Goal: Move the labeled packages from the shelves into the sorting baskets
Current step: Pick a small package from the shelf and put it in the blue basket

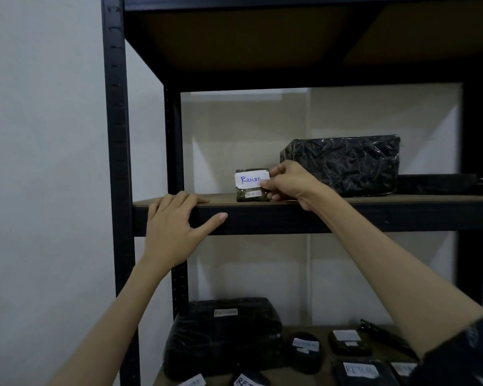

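Note:
A small dark package (250,185) with a white label reading "Return" stands on the upper shelf board (374,200). My right hand (290,183) pinches its right side, thumb and fingers closed on the package and the label's edge. My left hand (176,227) rests on the shelf's black front beam to the left, fingers over the top edge and thumb along the face. A large black wrapped package (343,165) sits just behind my right hand on the same shelf. No sorting basket is in view.
On the lower shelf lie a big black bag (223,335) and several small labeled black packages (306,349). Flat dark items (435,183) lie at the upper shelf's right end. A black upright post (117,162) and a white wall are at the left.

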Available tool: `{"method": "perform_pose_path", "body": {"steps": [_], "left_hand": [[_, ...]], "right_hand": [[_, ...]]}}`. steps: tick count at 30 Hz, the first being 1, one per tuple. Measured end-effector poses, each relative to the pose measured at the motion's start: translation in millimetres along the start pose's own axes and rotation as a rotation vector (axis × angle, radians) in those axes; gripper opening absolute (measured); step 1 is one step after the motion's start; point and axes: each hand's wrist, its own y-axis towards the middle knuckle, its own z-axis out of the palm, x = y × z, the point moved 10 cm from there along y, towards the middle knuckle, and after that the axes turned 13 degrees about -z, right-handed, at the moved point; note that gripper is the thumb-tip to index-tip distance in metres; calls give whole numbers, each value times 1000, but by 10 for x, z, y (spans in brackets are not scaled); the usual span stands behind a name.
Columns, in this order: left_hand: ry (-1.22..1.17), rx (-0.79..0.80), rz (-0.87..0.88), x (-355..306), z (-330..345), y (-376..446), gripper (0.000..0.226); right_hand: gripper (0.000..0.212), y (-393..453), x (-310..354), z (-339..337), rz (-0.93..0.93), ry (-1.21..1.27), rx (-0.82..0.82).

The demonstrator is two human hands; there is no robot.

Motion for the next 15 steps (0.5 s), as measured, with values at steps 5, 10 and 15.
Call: {"method": "perform_pose_path", "body": {"steps": [5,10,15], "left_hand": [[-7,2,-2,-8,-25,-12,64],[-203,119,64,-307,-69,-26,48],[-389,-14,187,-1034,-172,-892,24]], "right_hand": [[35,-109,88,-31,-79,-9,-43],[23,-440,289,-412,-234,43,-260],[19,-1528,10,-1024,-330,98,-412]]}}
